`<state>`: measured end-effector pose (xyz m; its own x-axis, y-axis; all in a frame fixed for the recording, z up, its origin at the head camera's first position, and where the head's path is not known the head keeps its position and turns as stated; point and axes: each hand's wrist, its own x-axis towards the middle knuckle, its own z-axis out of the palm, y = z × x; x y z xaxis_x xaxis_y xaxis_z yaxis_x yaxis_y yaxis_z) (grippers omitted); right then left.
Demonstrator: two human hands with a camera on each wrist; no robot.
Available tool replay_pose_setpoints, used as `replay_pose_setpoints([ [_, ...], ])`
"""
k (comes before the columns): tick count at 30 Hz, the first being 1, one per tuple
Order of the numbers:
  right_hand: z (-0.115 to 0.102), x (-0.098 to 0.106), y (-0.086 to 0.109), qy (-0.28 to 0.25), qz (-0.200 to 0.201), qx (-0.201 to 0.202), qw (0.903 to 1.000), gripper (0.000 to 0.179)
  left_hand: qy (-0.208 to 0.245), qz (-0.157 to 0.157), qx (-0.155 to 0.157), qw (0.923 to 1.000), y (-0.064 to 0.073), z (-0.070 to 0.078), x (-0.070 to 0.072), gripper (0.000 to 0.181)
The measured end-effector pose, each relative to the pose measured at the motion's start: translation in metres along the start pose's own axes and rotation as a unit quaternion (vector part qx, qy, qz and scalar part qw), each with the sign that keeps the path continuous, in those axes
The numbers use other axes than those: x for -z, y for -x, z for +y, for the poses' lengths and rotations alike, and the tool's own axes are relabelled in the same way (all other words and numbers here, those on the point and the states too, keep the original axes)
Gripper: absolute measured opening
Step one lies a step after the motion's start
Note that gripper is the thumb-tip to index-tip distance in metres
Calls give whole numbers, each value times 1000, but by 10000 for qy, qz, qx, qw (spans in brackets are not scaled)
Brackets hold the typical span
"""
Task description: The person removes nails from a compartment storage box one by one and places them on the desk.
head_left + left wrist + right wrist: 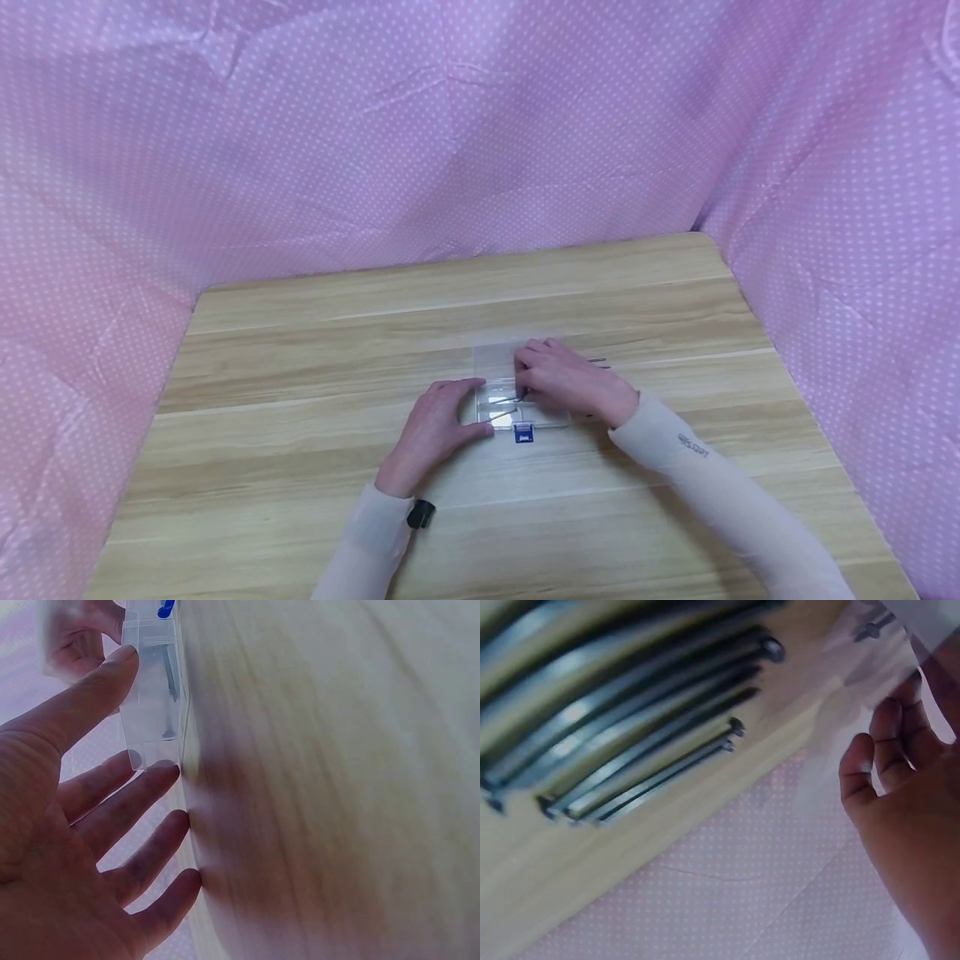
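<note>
A clear plastic compartment box (546, 416) lies with its lid (491, 357) raised away from me and a blue tag (523, 433) at its front. My left hand (430, 427) grips the box's left end, thumb at the front corner, fingertips at the back. Over the box's middle, my right hand (561, 377) points its fingers downward and pinches one end of a nail (504, 401). Another nail (501, 414) lies in the front left compartment. Thumb and index of the right hand are mostly hidden in the right wrist view.
Several dark metal nails (652, 756) lie side by side on the table right of the box, partly covered by the right forearm in the head view. The wood-grain table (337, 350) is bordered by pink dotted cloth (420, 150) behind and at both sides.
</note>
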<state>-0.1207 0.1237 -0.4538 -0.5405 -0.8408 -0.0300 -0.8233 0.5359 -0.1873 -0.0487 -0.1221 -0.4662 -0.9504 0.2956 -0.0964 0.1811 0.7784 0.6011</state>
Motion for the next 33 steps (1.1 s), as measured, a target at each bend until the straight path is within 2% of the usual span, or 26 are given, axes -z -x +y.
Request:
replay_pose_setpoints([
  [4,-3,0,0,41,-68,24,10000,3,23,-34,31,10000,1,0,0,72],
  [13,-2,-2,12,-472,547,162,9973,4,-2,-44,119,9999,0,1,-1,73],
  [21,-2,4,17,-714,756,216,9943,2,66,-21,138,9999,1,2,0,73],
  [27,-4,7,22,-947,832,62,9920,5,64,-24,163,9998,1,2,0,73],
  [33,-6,10,27,-1080,741,-276,9910,6,11,-57,196,9998,1,2,0,74],
])
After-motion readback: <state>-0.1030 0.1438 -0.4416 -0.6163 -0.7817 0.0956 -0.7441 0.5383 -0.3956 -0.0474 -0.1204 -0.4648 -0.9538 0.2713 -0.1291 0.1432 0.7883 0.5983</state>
